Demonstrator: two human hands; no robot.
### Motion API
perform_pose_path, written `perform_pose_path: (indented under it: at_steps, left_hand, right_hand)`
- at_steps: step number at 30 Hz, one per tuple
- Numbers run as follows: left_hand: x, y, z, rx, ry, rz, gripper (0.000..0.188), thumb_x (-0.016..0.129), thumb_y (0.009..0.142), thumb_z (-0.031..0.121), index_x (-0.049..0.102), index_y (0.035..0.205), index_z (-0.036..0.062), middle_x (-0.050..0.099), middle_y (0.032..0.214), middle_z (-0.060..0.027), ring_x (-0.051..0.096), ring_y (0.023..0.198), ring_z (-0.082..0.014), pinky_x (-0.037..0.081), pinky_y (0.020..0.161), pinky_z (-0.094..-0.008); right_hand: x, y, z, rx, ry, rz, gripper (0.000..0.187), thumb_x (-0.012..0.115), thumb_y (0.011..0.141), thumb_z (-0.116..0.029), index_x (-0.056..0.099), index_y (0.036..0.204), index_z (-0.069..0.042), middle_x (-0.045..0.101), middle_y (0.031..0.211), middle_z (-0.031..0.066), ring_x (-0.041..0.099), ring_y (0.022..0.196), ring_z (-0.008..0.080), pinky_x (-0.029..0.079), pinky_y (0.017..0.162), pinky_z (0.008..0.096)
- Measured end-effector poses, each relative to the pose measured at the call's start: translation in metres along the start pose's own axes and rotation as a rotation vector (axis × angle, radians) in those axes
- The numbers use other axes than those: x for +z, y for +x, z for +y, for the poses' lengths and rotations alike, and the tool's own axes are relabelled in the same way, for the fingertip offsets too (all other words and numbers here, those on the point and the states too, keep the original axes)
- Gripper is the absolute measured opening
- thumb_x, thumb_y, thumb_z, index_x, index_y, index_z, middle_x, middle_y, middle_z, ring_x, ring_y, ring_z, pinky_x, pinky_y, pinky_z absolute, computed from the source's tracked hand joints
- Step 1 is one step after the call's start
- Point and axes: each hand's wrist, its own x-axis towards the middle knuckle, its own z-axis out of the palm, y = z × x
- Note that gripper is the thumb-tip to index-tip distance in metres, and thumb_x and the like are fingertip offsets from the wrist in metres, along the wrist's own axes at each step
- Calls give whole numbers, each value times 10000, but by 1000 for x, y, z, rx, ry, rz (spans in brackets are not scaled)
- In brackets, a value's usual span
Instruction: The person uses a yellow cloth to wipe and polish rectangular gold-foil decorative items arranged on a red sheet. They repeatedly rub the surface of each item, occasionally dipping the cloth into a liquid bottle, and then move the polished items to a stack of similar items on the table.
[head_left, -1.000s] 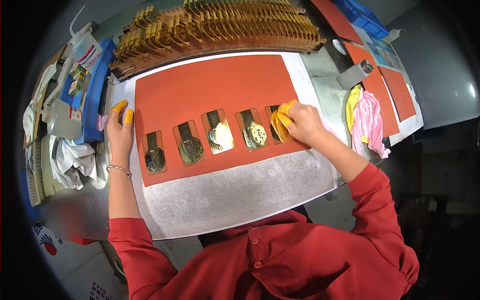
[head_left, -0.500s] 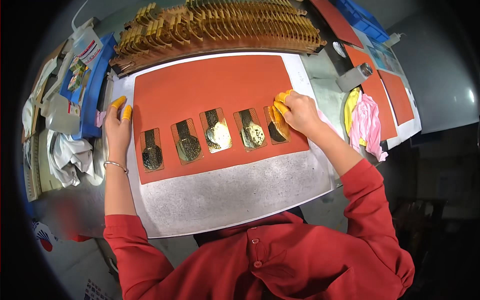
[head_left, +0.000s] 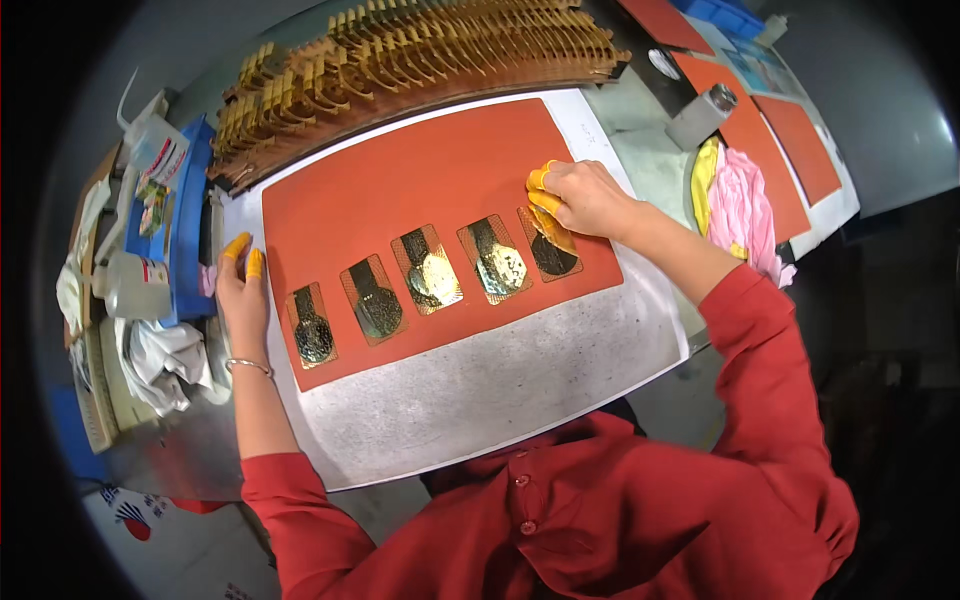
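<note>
Several thin rectangular gold-and-black plates [head_left: 428,270] lie in a slanting row on a red-orange mat [head_left: 400,165]. Each bears a dark strip leading into a rounded shape, with fine mesh along the sides. My right hand [head_left: 585,195] has yellow finger covers and is closed at the upper end of the rightmost plate [head_left: 555,258], with a shiny gold area under its fingertips. Whether that area is a separate sheet I cannot tell. My left hand [head_left: 243,295], also with yellow finger covers, rests by the mat's left edge, fingers apart and holding nothing.
A rack of curved golden strips [head_left: 400,75] stands behind the mat. On the left are a blue tray [head_left: 187,245], plastic bottles [head_left: 138,285] and white cloth [head_left: 160,365]. To the right lie a grey flask [head_left: 702,117], pink cloth [head_left: 742,205] and more red sheets [head_left: 800,150].
My right hand has shifted slightly up along the rightmost plate, and the gold area beneath it now looks flatter. My left hand stays by the mat's edge. The whole view has tilted somewhat.
</note>
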Motion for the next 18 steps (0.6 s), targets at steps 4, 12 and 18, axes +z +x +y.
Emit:
perform_pose_path:
  at_steps: [4, 12, 18]
  left_hand:
    - [-9, -7, 5, -88, 25, 4, 285, 517, 862, 40, 537, 1135, -38, 562, 1126, -134, 557, 1024, -204, 424, 889, -294]
    - [-3, -2, -2, -60, -73, -5, 290, 518, 871, 36, 525, 1154, -29, 566, 1109, -124, 562, 997, -195, 431, 875, -288]
    - [-2, 1, -1, -66, 15, -4, 273, 527, 866, 35, 542, 1132, -28, 575, 1085, -124, 549, 1004, -182, 428, 870, -287]
  right_hand:
    - [-7, -44, -29, -162, 221, -192, 83, 562, 670, -50, 571, 751, -64, 561, 711, 105, 568, 653, 312, 453, 550, 426]
    - [6, -23, -6, -94, 71, -54, 96, 597, 728, -121, 605, 817, -84, 553, 707, 90, 554, 629, 295, 450, 543, 396]
    - [10, -33, -20, -209, 46, -81, 84, 598, 705, -110, 607, 786, -86, 548, 699, 81, 564, 634, 271, 452, 536, 390]
